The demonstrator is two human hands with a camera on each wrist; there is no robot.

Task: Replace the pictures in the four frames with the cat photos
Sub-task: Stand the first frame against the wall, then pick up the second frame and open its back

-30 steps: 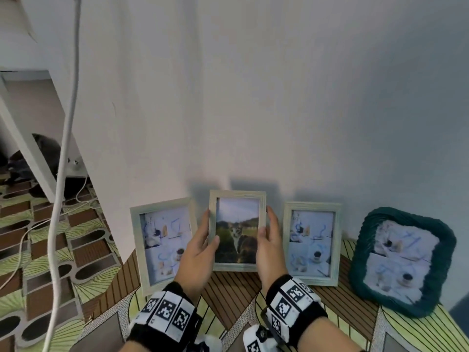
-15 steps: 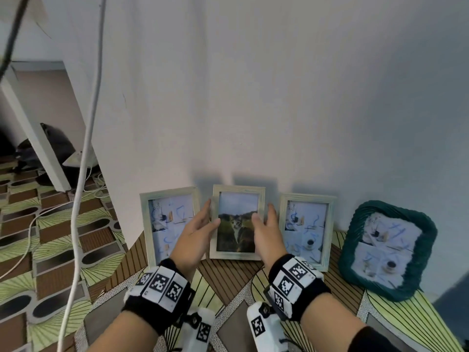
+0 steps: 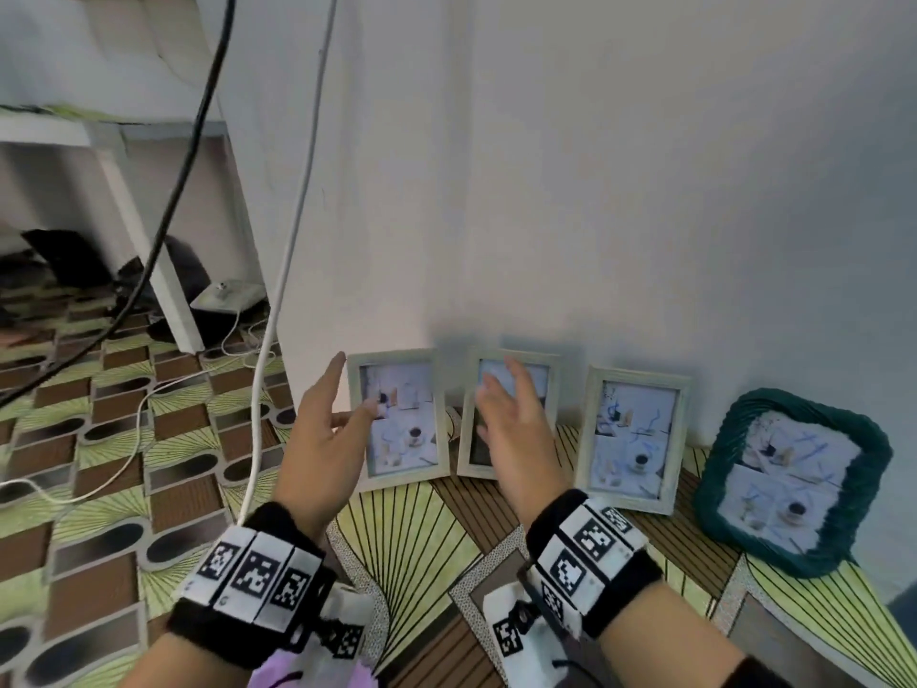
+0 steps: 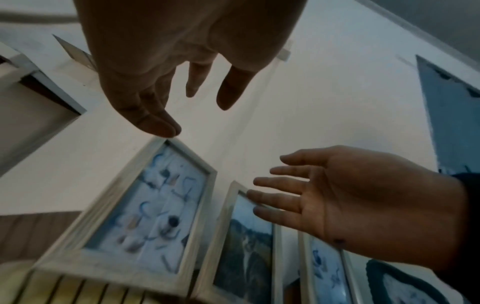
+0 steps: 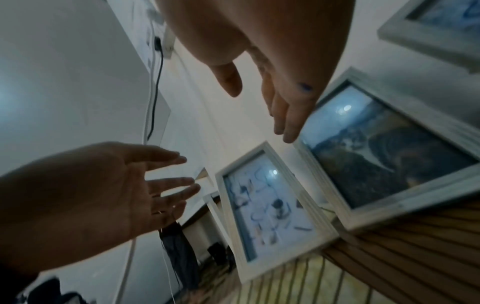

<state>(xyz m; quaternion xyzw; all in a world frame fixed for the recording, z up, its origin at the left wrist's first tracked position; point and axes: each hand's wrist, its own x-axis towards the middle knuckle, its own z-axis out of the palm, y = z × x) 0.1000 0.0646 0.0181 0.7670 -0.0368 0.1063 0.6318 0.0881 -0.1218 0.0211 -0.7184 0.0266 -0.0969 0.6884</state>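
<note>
Left grip: left hand, fingers spread, holding nothing, just in front of the leftmost pale wooden frame with the coffee-cup picture.
Right grip: right hand, released, hovering before the second pale frame holding the cat photo.
Next target: leftmost frame, standing upright against the wall, nearer the left hand.
Hidden: frame backs; the loose cat photos are not in view.

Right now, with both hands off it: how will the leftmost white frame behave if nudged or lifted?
The leftmost white frame stands upright on its narrow bottom edge, near the table's left end, so a push probably tips it. Its straight moulded border suggests it is stiff, likely light. The picture face glints in the right wrist view, perhaps glazed: likely smooth and breakable.
</note>
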